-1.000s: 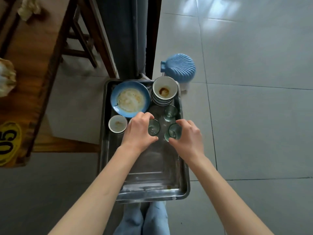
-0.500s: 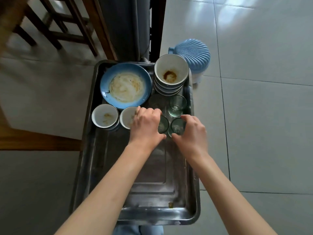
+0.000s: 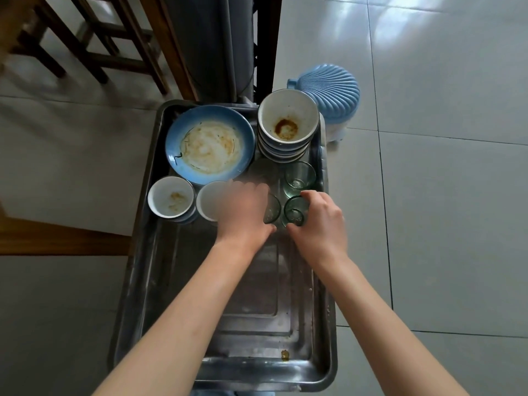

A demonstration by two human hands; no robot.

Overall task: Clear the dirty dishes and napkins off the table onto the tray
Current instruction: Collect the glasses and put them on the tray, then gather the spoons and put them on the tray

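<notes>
A steel tray lies below me. It holds a dirty blue plate, a stack of white bowls with brown residue, two small white bowls and three green-tinted glasses. My left hand, blurred, grips one glass standing on the tray. Beside it, my right hand holds a second glass, fingers curled round it. The third glass stands free just behind them.
A blue shell-shaped lidded bin stands on the tiled floor right of the tray. Wooden chair legs and a table edge are at the left. A dark post rises behind the tray.
The view has shifted closer over the tray and the table has slid out of sight at the left. Both hands stay on their glasses, now set lower on the tray.
</notes>
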